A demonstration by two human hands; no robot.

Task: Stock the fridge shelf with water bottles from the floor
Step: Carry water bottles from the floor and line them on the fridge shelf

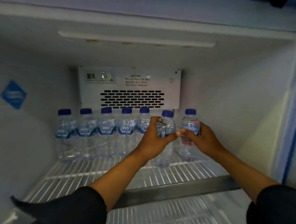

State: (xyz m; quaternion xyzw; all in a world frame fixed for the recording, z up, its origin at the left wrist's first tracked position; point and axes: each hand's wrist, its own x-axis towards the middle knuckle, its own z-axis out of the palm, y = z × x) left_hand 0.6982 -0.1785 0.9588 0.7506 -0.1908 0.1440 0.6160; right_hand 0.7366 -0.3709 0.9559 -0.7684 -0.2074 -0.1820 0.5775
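Note:
Several clear water bottles with blue caps and blue labels [86,131] stand in a row at the back of the white wire fridge shelf [95,170]. My left hand [153,142] grips one bottle [166,126] at the right end of that row, its base on the shelf. My right hand [201,139] grips a second bottle [190,126] just to the right of it, also upright on the shelf. My two thumbs almost touch between the two bottles.
A vent panel with a caution label [133,88] fills the back wall behind the row. The right fridge wall [244,115] lies close to the rightmost bottle. A grey metal bar [174,193] edges the shelf front, with another wire shelf [165,216] below.

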